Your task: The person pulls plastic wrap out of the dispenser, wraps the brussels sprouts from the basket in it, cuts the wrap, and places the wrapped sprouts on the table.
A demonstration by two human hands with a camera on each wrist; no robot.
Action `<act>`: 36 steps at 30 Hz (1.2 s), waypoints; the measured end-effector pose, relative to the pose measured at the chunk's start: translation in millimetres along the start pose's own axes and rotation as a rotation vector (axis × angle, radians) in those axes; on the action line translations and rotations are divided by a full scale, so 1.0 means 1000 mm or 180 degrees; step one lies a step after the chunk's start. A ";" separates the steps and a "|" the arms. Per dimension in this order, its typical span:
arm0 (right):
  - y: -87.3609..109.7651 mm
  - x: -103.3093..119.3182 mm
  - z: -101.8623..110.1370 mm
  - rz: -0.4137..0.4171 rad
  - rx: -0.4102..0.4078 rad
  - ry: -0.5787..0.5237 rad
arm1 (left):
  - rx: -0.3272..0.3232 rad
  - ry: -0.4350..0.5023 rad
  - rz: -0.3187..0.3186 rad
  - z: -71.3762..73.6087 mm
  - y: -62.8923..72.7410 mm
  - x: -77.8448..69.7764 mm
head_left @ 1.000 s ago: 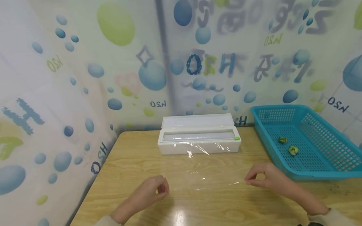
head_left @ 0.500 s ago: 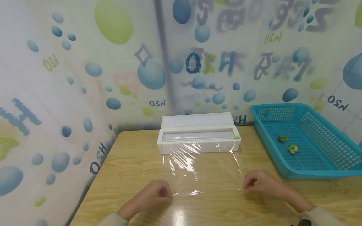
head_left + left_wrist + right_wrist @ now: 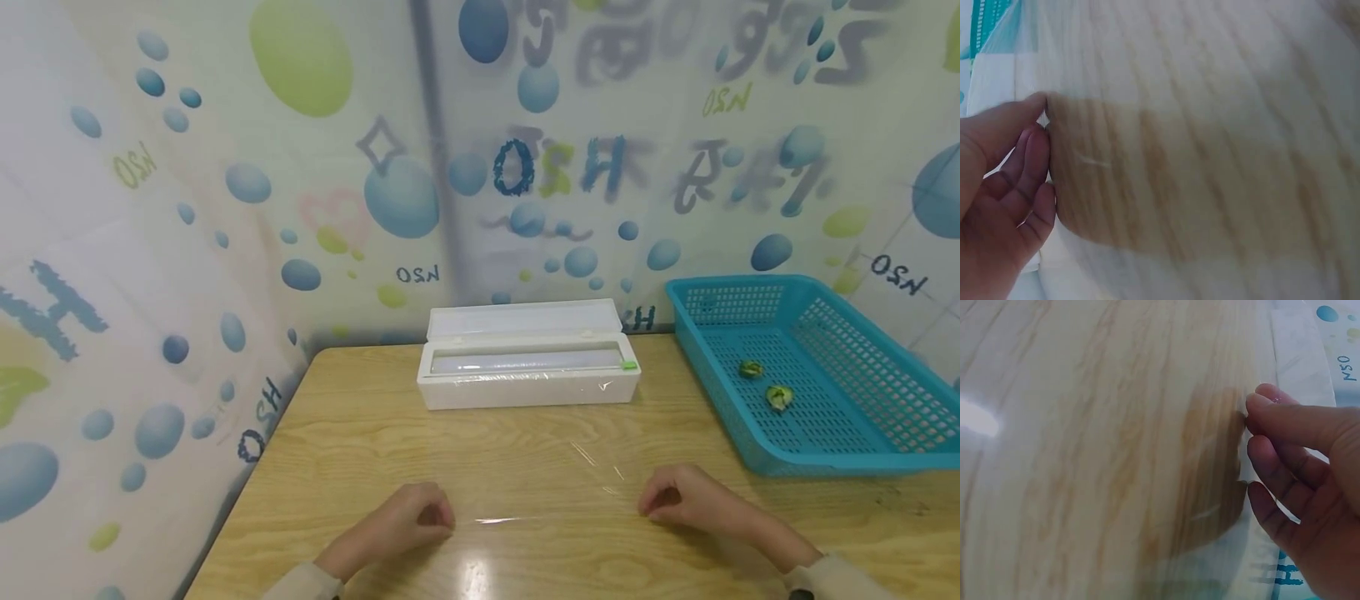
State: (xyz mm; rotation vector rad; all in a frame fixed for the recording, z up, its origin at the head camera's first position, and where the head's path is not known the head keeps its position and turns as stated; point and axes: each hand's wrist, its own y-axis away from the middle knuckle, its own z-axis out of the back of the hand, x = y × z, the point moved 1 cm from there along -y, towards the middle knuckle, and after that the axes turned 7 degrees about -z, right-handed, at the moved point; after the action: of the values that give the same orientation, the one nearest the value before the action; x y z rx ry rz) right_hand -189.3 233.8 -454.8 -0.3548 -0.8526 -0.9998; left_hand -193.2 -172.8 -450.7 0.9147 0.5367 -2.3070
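Note:
A sheet of clear cling film point(image 3: 585, 454) stretches from a white cling film box point(image 3: 528, 392) toward me over the wooden table. Its front edge shows as a thin bright glint. My left hand point(image 3: 412, 518) pinches the near left corner between thumb and fingers. At the near right corner, my right hand point(image 3: 690, 500) pinches the film the same way. The box's lid point(image 3: 525, 318) stands open, with the film roll point(image 3: 528, 362) inside and a green slider point(image 3: 628, 366) at the right end. In the right wrist view, thumb and index finger meet at the fingertips point(image 3: 1260, 403).
A blue plastic basket point(image 3: 750, 433) stands at the right, holding two small green vegetable pieces point(image 3: 779, 397). Behind the box rises a wall covering point(image 3: 525, 250) printed with bubbles. The wooden table point(image 3: 352, 417) ends at its left edge beside the wall.
Both hands have moved nearer to me and lower, drawing the film's front edge along. The right hand has also shifted slightly left. Half a second ago the film showed more bright creases; now it shows few.

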 end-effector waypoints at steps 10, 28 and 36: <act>0.004 -0.006 0.000 0.0070 -0.0047 0.0137 | -0.0007 0.0200 0.0252 0.001 -0.001 0.005; 0.014 -0.007 0.002 -0.0044 -0.0142 -0.0020 | -0.0041 0.0333 0.0317 -0.002 -0.004 0.008; 0.029 0.004 0.016 0.0370 -0.0237 -0.0088 | -0.0051 0.0356 0.0271 -0.001 -0.003 0.011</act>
State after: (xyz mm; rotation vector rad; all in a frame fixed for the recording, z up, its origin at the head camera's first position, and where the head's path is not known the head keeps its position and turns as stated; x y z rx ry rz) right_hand -171.2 257.1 -438.5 -0.4773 -0.8120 -0.9219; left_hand -200.4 -174.1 -458.9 1.0434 0.5514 -2.1824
